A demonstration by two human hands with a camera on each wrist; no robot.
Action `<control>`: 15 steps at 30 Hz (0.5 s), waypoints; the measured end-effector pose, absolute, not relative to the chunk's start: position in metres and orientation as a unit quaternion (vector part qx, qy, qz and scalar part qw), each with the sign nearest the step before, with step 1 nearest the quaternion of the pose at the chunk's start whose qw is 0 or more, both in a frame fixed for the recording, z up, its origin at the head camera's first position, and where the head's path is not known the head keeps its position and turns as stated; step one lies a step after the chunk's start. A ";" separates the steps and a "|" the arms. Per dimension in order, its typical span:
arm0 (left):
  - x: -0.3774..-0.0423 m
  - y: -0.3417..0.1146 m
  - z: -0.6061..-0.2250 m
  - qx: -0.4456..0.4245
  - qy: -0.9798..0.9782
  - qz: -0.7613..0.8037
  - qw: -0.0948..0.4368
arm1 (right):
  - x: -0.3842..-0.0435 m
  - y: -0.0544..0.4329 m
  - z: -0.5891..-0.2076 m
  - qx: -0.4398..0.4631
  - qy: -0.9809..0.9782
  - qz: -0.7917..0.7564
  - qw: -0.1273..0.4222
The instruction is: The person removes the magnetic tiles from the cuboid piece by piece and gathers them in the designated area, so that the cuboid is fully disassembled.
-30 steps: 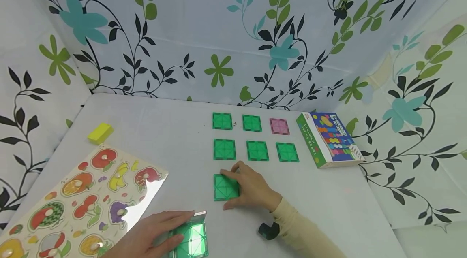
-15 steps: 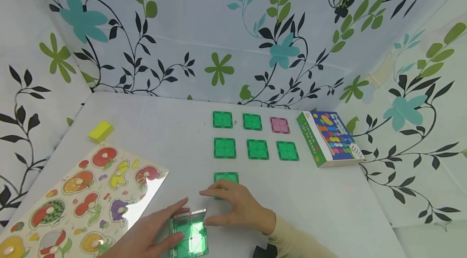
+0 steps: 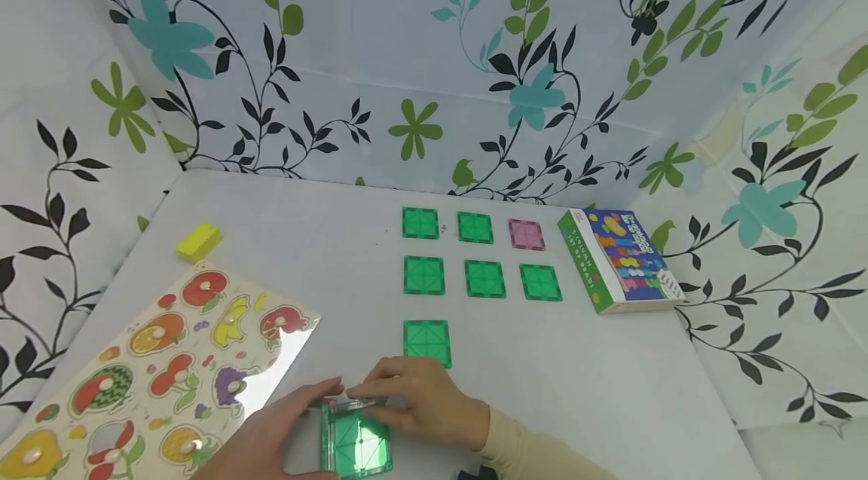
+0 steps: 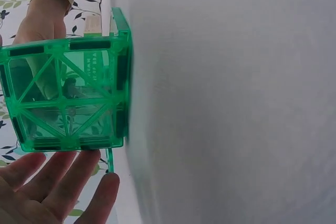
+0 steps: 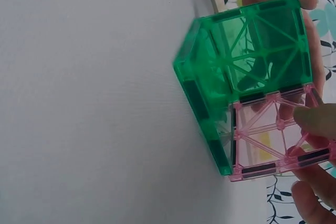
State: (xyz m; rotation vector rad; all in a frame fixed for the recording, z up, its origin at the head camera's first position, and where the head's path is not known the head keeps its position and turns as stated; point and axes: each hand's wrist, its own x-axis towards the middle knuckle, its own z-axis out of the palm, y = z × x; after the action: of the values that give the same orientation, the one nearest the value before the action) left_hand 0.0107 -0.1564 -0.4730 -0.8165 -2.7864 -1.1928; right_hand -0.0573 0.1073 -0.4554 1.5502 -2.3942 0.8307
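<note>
A box-like build of green magnetic tiles (image 3: 359, 444) stands near the front edge of the table, with a pink magnetic tile (image 5: 262, 135) upright as one wall against a green one. My right hand (image 3: 427, 403) pinches the pink tile, its thumb on the inner face and fingers behind. The left hand (image 3: 271, 431) rests at the build's left side. Its fingers (image 4: 71, 182) are extended and spread right at the green tile's edge. Closest to the right hand, a green tile (image 3: 427, 340) lies flat just beyond the knuckles.
Two rows of flat tiles lie farther back, green ones (image 3: 423, 275) and one pink tile (image 3: 527, 234). A bead-set box (image 3: 620, 261) sits at the right. On the left are a fruit puzzle board (image 3: 247, 310) and a yellow block (image 3: 199, 242). Patterned cloth (image 3: 325, 73) hangs behind.
My right hand has let go of the flat green tile and moved left and nearer to the build, where it now pinches the pink tile. The left hand has spread its fingers.
</note>
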 end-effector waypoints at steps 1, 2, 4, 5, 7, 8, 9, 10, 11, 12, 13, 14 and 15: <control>0.011 -0.157 -0.473 -0.255 -0.886 -0.388 -0.008 | -0.057 0.107 -0.456 0.519 -0.804 0.274 0.093; 0.012 -0.157 -0.473 -0.252 -0.883 -0.396 -0.017 | -0.057 0.106 -0.457 0.518 -0.805 0.271 0.101; 0.012 -0.158 -0.472 -0.242 -0.878 -0.412 -0.037 | -0.057 0.106 -0.458 0.515 -0.806 0.270 0.115; 0.012 -0.158 -0.472 -0.235 -0.875 -0.421 -0.045 | -0.057 0.106 -0.459 0.513 -0.806 0.271 0.119; 0.012 -0.159 -0.472 -0.234 -0.872 -0.427 -0.044 | -0.056 0.105 -0.460 0.508 -0.805 0.280 0.126; 0.012 -0.159 -0.473 -0.238 -0.872 -0.426 -0.037 | -0.056 0.105 -0.461 0.506 -0.804 0.286 0.128; 0.012 -0.159 -0.473 -0.240 -0.872 -0.426 -0.028 | -0.056 0.105 -0.462 0.503 -0.803 0.292 0.129; 0.012 -0.159 -0.474 -0.244 -0.871 -0.425 -0.019 | -0.055 0.105 -0.463 0.500 -0.802 0.299 0.129; 0.012 -0.159 -0.474 -0.248 -0.871 -0.424 -0.009 | -0.055 0.105 -0.464 0.498 -0.802 0.304 0.130; 0.012 -0.160 -0.475 -0.253 -0.870 -0.423 -0.002 | -0.055 0.105 -0.465 0.495 -0.802 0.309 0.130; 0.012 -0.160 -0.475 -0.257 -0.870 -0.421 0.002 | -0.055 0.105 -0.466 0.492 -0.801 0.314 0.131; 0.011 -0.160 -0.476 -0.262 -0.868 -0.421 0.006 | -0.055 0.104 -0.467 0.490 -0.801 0.318 0.132; 0.011 -0.160 -0.476 -0.263 -0.867 -0.423 0.007 | -0.054 0.104 -0.468 0.488 -0.801 0.321 0.132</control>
State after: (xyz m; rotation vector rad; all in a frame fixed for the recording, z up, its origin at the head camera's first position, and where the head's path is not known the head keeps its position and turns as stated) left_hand 0.0110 -0.1601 -0.4757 -0.8227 -2.7127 -1.3221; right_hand -0.0544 0.1044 -0.4679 1.4148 -2.3240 0.9322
